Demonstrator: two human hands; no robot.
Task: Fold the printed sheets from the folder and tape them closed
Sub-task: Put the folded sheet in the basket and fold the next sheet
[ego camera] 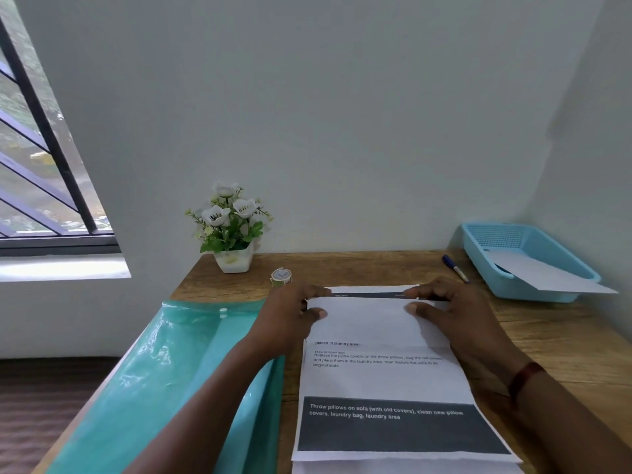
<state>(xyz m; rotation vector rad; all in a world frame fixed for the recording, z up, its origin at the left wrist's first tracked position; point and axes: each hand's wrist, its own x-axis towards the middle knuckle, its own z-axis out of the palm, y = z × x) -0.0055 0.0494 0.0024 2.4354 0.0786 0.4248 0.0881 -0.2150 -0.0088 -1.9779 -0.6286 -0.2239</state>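
Sheet (383,374) lies on tabletop (554,340), right of folder (164,371). Left hand (290,313) and right hand (448,313) each pinch its far edge, folded over nearward, thumbs on top. Tape (281,276) just beyond left hand.

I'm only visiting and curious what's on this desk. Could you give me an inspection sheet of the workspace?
Surface: wooden table, grain visible.
Job's things: printed sheet lies in the middle, a blank flap folded over its far part; teal folder lies to its left; tape roll stands beyond it.
Clutter: pen; blue basket with a white sheet sticking out; potted flowers.
Hands: left hand and right hand pinch the flap's far corners.
Cables: nothing seen.
Surroundings: pale wall; barred window at left.
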